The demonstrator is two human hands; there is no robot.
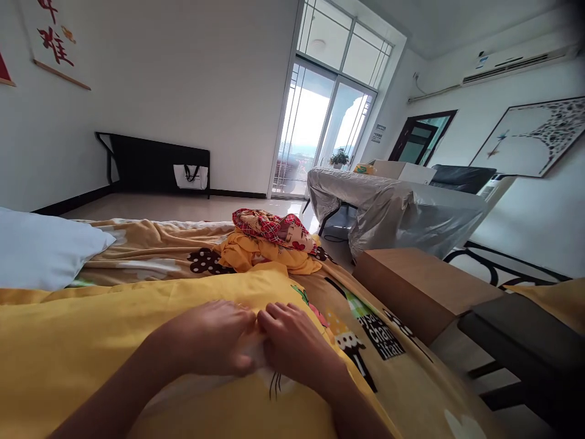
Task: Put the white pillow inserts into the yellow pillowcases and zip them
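Left hand (214,338) and right hand (292,341) pinch the yellow cloth (91,335) together; crumpled clothes (269,241) lie beyond; wooden cabinet (420,286) edge right.

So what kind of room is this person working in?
Most likely a room in a home, part bedroom and part living room: both hands rest on a yellow bedsheet beside a white pillow, with a glass balcony door and a wall air conditioner beyond.
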